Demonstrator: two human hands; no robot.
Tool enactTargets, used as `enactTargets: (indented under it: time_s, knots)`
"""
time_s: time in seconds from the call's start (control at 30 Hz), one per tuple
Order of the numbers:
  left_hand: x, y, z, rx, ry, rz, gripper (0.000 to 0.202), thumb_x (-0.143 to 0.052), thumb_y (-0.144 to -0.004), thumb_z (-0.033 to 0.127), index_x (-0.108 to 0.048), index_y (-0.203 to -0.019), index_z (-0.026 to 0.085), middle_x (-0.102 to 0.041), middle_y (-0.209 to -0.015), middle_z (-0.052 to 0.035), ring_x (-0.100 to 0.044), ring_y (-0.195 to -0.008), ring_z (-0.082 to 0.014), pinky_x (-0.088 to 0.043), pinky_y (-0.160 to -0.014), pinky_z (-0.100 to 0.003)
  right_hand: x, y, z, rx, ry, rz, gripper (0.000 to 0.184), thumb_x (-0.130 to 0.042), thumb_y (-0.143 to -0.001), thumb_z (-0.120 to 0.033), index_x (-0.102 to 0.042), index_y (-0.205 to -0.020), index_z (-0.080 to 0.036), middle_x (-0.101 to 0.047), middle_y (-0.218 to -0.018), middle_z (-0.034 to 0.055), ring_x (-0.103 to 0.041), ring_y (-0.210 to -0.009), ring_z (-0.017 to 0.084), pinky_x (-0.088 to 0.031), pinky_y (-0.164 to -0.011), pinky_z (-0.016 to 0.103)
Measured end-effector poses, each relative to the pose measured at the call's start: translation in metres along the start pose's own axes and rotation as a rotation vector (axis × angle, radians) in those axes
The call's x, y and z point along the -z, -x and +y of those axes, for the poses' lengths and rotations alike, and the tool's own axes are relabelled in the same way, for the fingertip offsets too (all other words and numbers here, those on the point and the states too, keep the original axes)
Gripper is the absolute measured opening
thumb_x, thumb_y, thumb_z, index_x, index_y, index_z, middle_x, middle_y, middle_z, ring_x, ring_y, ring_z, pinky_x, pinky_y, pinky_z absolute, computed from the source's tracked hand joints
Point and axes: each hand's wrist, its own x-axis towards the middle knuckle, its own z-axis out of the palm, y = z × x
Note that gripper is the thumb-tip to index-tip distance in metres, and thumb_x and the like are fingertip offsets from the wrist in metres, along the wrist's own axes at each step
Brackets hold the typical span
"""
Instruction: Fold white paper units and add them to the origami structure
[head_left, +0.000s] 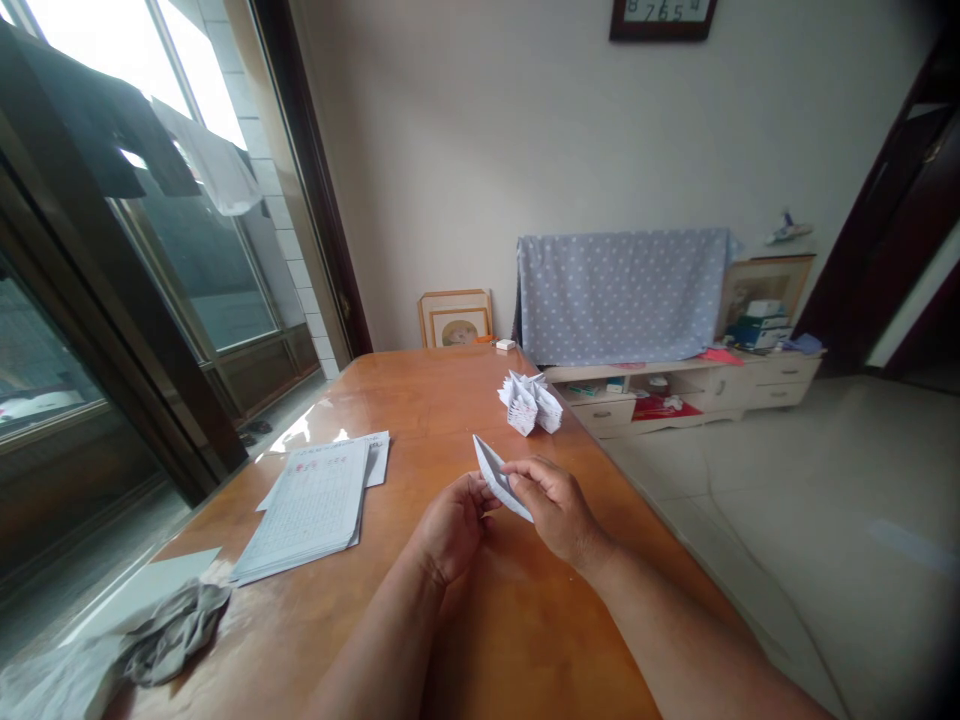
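From the head camera, both hands pinch a small white folded paper wedge (495, 472) just above the glossy orange-brown wooden desk (420, 400), the left hand (450, 528) at its near end and the right hand (556, 510) along its edge. A cluster of white folded paper pieces (531, 402), seemingly finished, lies loose beyond. A stack of lined paper sheets (311, 510) lies unfolded at left.

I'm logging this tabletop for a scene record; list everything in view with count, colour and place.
folded paper piece: one, white, held over the table
folded paper pile: one cluster, white, far on the table
sheet stack: one, white with print, table's left side
crumpled material: one, grey, table's near left corner
table: one, orange-brown wood, beneath the hands
dotted cloth: one, pale blue, by the far wall
left hand: one, pinching the piece
right hand: one, gripping the piece
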Motion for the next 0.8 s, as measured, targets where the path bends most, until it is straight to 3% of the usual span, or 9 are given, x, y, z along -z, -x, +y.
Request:
enactTargets:
  time_s: [0.17, 0.43, 0.63, 0.8]
  knots:
    - [0.0017, 0.0000, 0.0000, 0.025, 0.014, 0.028, 0.016, -0.067, -0.077, 0.027, -0.066, -0.091, 0.019, -0.072, -0.089, -0.0036, -0.064, -0.082, -0.0173, -0.039, -0.070, -0.028, -0.0017, 0.0001, 0.0055, -0.011, -0.006, 0.018, 0.024, -0.055, -0.094, -0.030, -0.073, -0.106, -0.021, -0.072, -0.101, 0.0064, -0.067, -0.094, 0.021, -0.054, -0.084, 0.033]
    - [0.0006, -0.0005, -0.0012, 0.010, 0.016, 0.016, 0.016, -0.066, -0.078, 0.025, -0.066, -0.092, 0.019, -0.072, -0.091, -0.0032, -0.063, -0.081, -0.0165, -0.037, -0.069, -0.028, -0.0012, 0.0012, 0.0038, -0.009, 0.008, -0.004, 0.023, -0.056, -0.094, -0.030, -0.070, -0.108, -0.021, -0.070, -0.105, 0.0069, -0.067, -0.096, 0.021, -0.055, -0.084, 0.034]
    - [0.0057, -0.0055, 0.0033, -0.005, 0.129, 0.155, 0.013, -0.065, -0.078, 0.026, -0.064, -0.089, 0.019, -0.071, -0.086, -0.0024, -0.063, -0.075, -0.0156, -0.037, -0.067, -0.029, 0.0054, 0.0001, 0.0018, 0.044, 0.141, 0.051, 0.013, -0.061, -0.088, -0.026, -0.064, -0.100, -0.024, -0.065, -0.114, 0.0067, -0.063, -0.104, 0.022, -0.054, -0.078, 0.031]
    - [0.0089, -0.0077, 0.0056, -0.016, 0.177, 0.178, 0.010, -0.063, -0.077, 0.024, -0.062, -0.085, 0.019, -0.070, -0.080, -0.0003, -0.062, -0.071, -0.0143, -0.038, -0.065, -0.029, 0.0040, 0.0029, 0.0014, 0.107, 0.232, -0.032, 0.017, -0.064, -0.083, -0.019, -0.063, -0.099, -0.025, -0.062, -0.109, 0.0063, -0.062, -0.100, 0.021, -0.054, -0.077, 0.030]
